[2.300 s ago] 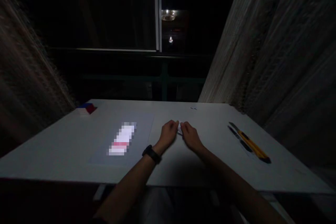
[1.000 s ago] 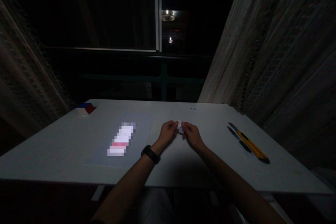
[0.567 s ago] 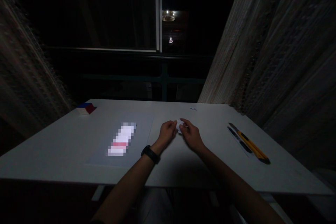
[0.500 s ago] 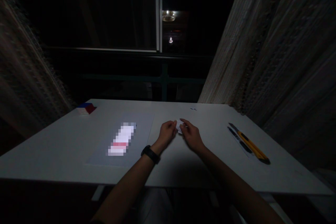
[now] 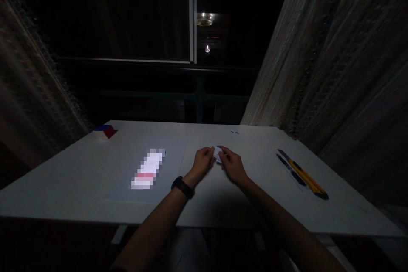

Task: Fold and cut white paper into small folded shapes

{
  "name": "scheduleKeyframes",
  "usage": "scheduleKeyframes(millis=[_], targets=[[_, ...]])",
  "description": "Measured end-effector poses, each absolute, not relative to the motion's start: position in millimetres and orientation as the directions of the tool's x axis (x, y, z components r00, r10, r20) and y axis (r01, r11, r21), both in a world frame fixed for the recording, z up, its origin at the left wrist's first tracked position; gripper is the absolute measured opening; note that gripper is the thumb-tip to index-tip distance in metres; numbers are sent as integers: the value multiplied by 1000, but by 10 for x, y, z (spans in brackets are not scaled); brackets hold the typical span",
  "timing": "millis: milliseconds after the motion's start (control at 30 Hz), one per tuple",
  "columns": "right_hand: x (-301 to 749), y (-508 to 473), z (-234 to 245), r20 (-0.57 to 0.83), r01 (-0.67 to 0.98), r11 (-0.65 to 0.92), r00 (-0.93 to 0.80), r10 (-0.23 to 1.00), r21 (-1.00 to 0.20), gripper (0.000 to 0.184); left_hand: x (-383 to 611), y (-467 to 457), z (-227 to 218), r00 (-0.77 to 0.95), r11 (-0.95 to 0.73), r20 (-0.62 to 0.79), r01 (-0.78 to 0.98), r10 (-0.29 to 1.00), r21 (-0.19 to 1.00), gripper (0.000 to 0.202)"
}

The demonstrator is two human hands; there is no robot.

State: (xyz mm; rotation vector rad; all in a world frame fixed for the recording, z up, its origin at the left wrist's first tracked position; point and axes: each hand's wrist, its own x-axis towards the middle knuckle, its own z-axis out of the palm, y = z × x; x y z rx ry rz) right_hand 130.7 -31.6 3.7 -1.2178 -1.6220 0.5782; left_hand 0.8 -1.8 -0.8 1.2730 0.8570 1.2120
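Note:
A small piece of white paper (image 5: 217,153) is held between my two hands above the middle of the white table (image 5: 63,178). My left hand (image 5: 203,160), with a black band on its wrist, pinches the paper's left side between thumb and fingers. On the right side, the thumb and fingers of my right hand (image 5: 234,165) are closed on the same paper. Whether the paper is folded is hard to make out in the dim light.
Left of my hands, a lit phone with a blurred-out screen (image 5: 148,170) lies on a white sheet (image 5: 175,157). A blue, red and white block (image 5: 104,132) sits at the far left. At right lie a yellow utility knife (image 5: 307,178) and a pen (image 5: 291,170). Paper scraps (image 5: 235,131) lie near the back edge.
The piece of paper has turned slightly between my fingers, and my right fingers have shifted a little. Everything else on the table stays in place.

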Motion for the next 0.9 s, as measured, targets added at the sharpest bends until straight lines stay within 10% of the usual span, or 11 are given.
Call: scheduleKeyframes(millis=[900], targets=[[1297,-299,51,438,427,362,90,895,-828,36,-6,-61,11,214,-378,341,163,915,911,33]])
